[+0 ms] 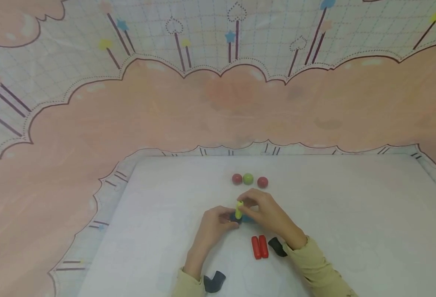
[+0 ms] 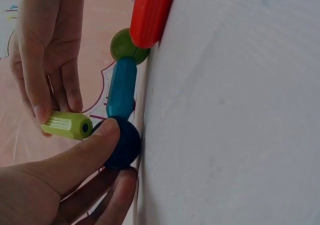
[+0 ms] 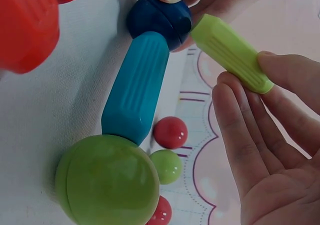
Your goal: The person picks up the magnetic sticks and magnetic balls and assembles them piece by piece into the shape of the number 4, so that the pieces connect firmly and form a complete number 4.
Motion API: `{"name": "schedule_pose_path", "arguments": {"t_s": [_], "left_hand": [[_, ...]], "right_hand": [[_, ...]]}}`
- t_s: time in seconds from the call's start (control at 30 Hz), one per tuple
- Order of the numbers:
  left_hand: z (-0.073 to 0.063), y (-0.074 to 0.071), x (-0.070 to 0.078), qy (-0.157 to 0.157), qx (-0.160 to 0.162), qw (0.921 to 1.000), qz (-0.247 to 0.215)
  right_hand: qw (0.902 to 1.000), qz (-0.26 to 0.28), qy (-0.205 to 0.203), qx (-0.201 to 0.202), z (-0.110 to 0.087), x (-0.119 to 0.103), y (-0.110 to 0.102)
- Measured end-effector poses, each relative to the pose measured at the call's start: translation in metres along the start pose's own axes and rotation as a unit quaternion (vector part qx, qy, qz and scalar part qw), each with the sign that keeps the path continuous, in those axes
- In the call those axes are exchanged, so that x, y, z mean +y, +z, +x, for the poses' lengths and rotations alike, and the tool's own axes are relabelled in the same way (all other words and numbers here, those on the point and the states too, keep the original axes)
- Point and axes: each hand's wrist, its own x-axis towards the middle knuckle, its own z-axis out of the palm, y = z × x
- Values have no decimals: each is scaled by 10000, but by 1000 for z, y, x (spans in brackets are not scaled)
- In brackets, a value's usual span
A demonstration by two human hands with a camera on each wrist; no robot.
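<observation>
My left hand (image 1: pixel 214 225) pinches a dark blue toy ball (image 3: pixel 156 21) between thumb and fingers, low over the white table. A teal rod (image 3: pixel 135 87) runs from that ball to a larger-looking green ball (image 3: pixel 107 180), which the right hand hides in the head view. Between thumb and fingertips, my right hand (image 1: pixel 264 206) holds a yellow-green rod (image 3: pixel 231 55) upright over the dark blue ball. One end of this rod is right at the ball; whether they touch I cannot tell. The left wrist view shows a dark hole in the rod's end.
Two red rods (image 1: pixel 259 247) lie side by side nearer the person, with a black curved piece (image 1: pixel 277 246) next to them. Another dark curved piece (image 1: pixel 214 282) is by the left sleeve. Beyond the hands sit two red balls (image 1: pixel 262 182) and a green ball (image 1: pixel 248 178).
</observation>
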Motion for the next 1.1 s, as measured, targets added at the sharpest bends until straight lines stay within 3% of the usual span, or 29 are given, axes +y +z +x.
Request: {"name": "schedule_pose_path", "arguments": {"t_s": [0.53, 1.1], "left_hand": [[-2, 0, 3, -91, -17, 9997, 241], [-1, 1, -2, -105, -89, 9999, 71]], "right_hand": [[9999, 67, 105, 81, 7, 5, 2], [9990, 131, 414, 90, 16, 6, 7]]}}
